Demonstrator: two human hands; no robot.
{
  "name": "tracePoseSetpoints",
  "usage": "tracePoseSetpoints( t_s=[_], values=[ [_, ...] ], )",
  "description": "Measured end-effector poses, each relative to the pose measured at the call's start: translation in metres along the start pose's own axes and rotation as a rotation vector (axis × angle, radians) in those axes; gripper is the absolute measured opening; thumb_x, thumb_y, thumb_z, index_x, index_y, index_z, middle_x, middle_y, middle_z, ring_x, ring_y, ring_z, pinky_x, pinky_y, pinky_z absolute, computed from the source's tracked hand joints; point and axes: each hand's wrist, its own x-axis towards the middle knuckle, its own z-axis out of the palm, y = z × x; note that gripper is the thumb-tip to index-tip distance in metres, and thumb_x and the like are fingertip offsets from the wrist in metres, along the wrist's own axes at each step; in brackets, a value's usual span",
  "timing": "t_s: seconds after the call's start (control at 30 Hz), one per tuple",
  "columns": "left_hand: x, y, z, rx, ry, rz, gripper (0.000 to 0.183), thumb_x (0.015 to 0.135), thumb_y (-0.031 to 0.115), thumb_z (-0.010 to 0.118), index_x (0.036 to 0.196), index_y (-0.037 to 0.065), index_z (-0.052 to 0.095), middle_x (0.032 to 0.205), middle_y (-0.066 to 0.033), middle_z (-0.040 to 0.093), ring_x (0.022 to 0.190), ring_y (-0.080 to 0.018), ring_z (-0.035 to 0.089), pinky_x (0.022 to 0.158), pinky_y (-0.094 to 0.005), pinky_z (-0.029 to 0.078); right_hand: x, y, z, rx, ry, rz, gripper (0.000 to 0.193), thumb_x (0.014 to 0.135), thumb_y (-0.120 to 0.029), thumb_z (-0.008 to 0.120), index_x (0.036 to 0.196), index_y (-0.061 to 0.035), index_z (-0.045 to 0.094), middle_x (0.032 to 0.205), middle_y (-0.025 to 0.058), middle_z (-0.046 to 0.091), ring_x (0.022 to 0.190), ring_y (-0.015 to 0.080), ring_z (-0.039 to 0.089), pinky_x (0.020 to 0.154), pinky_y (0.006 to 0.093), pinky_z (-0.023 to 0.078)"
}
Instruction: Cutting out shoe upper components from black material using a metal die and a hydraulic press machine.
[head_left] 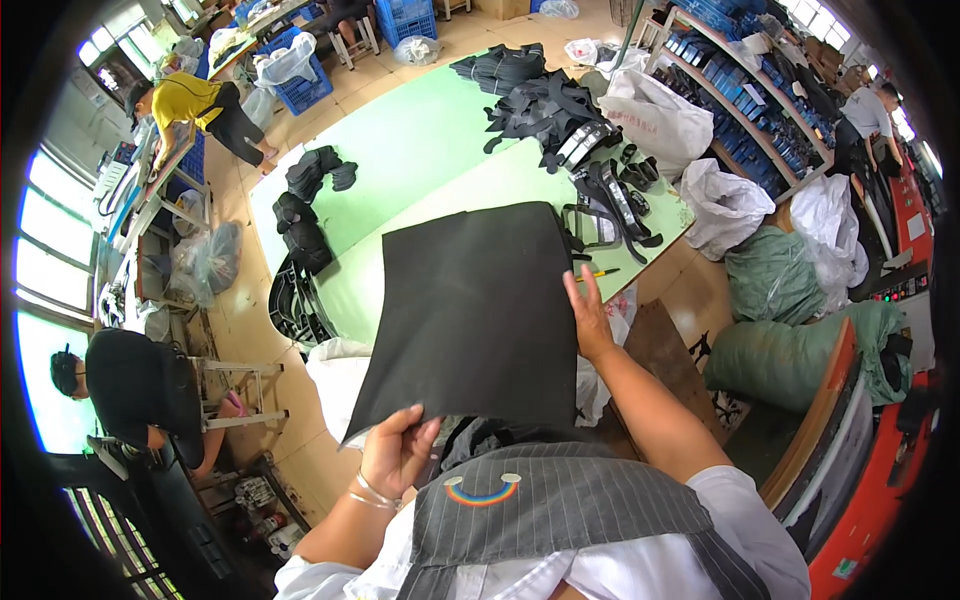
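Item one: a large flat rectangular sheet of black fabric, which I hold up over the near edge of the pale green table, tilted so its far edge reaches over the table's surface. My left hand pinches the sheet's near left corner, thumb on top, fingers curled beneath. My right hand lies flat and open against the sheet's right edge, fingers extended and together, touching the fabric.

Item two: a heap of black straps and webbing pieces at the table's far right corner, with grey-trimmed buckled straps along the right edge.

Item three: small piles of black fabric pieces near the table's left edge.

Item four: a yellow pencil-like stick at the table's near right edge, just beside my right hand.

Item five: white plastic sacks and green sacks on the floor off the table's right side.
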Motion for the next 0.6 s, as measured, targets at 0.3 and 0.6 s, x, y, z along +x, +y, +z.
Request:
tracePoseSetpoints(
  t_s=[0.3, 0.6],
  values=[
    [0.047, 0.046, -0.025, 0.650, 0.194, 0.385, 0.010, 0.083, 0.015, 0.053, 0.090, 0.010, 0.058, 0.094, -0.0016, 0.060, 0.086, -0.0168, 0.056, 0.073, -0.0361, 0.050, -0.042, 0.035, 0.033, 0.483, -0.658, -0.129, 0.027, 0.079, -0.011, 0.067, 0.106, -0.0092, 0.066, 0.107, 0.0105, 0.067, 0.105, 0.0279, 0.062, 0.103, 0.0380, 0.042],
    [0.106, 0.110, -0.024, 1.084, 0.040, 0.942, 0.037, 0.090, 0.021, 0.062, 0.120, 0.003, 0.054, 0.128, -0.0096, 0.048, 0.115, -0.0186, 0.047, 0.097, -0.0315, 0.037, -0.033, 0.013, 0.020, 1.170, -0.195, 1.025, 0.045, 0.094, -0.030, 0.056, 0.120, 0.0064, 0.050, 0.111, 0.0126, 0.061, 0.095, 0.0254, 0.063, 0.079, 0.0381, 0.056]
  ],
)
